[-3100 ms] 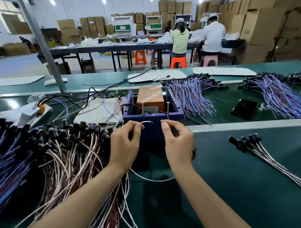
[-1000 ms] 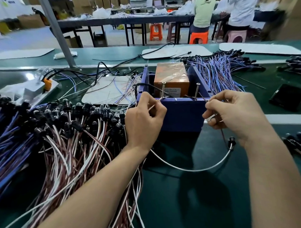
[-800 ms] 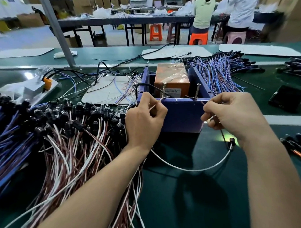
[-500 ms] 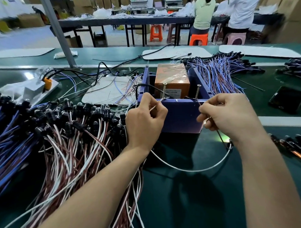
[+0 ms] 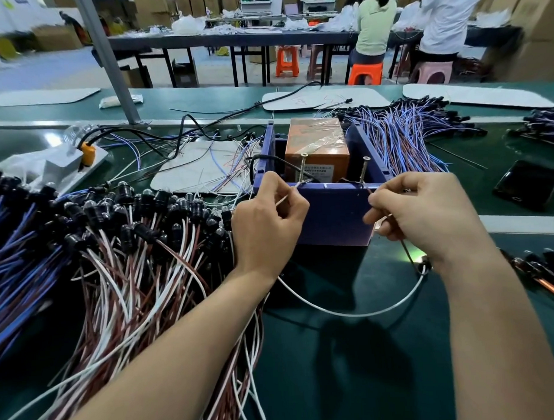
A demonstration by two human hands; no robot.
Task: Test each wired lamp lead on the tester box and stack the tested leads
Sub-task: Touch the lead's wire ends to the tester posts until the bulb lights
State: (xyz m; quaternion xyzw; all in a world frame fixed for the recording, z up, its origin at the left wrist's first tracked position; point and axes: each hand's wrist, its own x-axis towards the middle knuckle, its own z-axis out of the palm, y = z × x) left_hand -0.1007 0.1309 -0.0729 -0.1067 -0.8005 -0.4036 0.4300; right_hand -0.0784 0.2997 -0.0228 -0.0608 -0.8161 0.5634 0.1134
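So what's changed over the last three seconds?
Both hands spread apart along the tester box: the left hand carried one end of the lamp lead to the left screw, the right hand the other end toward the right screw. The lamp below the right wrist now glows green; a second ago it was dark. Unchanged: both hands pinch the lead; box and pile of leads stay put.

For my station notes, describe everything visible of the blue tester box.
The tester box is an open-topped, plastic-looking blue box, upright on the green bench. Inside sits an orange block wrapped in clear tape. A black cable enters over its left wall. Two screws stand at its front rim: the left hand pinches a lead end at the left screw; the right hand holds the other near the right screw.
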